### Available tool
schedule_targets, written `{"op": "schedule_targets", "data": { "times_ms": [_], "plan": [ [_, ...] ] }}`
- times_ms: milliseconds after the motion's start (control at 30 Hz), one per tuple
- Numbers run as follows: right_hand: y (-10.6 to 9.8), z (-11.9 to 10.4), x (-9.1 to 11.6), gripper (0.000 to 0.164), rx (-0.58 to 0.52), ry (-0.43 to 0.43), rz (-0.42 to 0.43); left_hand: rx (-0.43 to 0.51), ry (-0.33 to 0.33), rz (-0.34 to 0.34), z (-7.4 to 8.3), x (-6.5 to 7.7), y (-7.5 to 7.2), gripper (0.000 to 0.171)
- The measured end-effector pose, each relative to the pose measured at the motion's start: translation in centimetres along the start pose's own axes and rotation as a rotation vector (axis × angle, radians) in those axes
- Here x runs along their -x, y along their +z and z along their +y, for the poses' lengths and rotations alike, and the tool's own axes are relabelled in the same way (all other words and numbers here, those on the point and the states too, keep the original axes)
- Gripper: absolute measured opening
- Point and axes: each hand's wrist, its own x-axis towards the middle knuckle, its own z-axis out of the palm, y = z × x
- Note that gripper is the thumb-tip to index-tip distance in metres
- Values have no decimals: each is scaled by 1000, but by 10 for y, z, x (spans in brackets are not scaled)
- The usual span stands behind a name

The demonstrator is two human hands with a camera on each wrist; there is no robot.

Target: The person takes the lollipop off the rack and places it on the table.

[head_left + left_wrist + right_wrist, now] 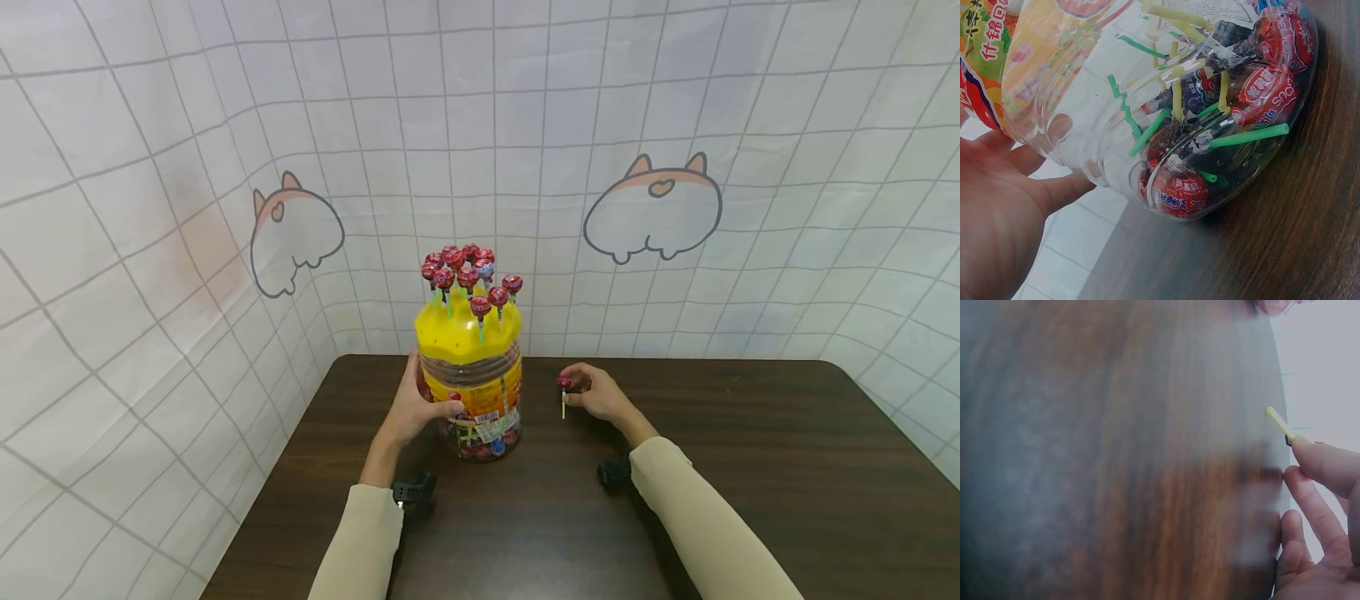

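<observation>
Yellow topped the big clear jar (474, 373), whose lid (457, 340) bristled with upright lollipops (480, 306), heads up on their sticks. Most wore red wrappers and crowded toward the back and left of the lid; one showed pale blue, and three stood in a slanting row at the front right. The jar stood upright on the dark wood-grained table (540, 533), an orange and yellow label (486, 396) round its body.

The left hand (416, 402) had the jar in its grasp, thumb across the front and fingers round the side. Through the clear wall, the left wrist view showed loose lollipops (1182, 190) heaped at the bottom, green and yellow sticks pointing every which way (one green stick was kinked into a zigzag).

To the right of the jar, and apart from it, the right hand (598, 396) pinched a single lollipop (564, 383), red head uppermost and yellow stick hanging down. Whether the stick's tip touched the table, I could not tell. In the right wrist view, that tip poked out past the thumb.

Cream sleeves (362, 533) covered both forearms, and a dark device (613, 473) sat below the right wrist. Behind the table hung a white gridded cloth (480, 125) printed with cartoon animal rumps (652, 212).
</observation>
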Motion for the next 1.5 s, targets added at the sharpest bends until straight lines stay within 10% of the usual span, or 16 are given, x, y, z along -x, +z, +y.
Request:
{"op": "schedule_targets", "data": {
  "times_ms": [1133, 1500],
  "plan": [
    [1, -3, 1, 41, -2, 75, -18, -1, 6, -3, 2, 0, 0, 92],
    [-30, -32, 16, 49, -61, -26, -34, 8, 9, -12, 3, 0, 1, 94]
  ]
}}
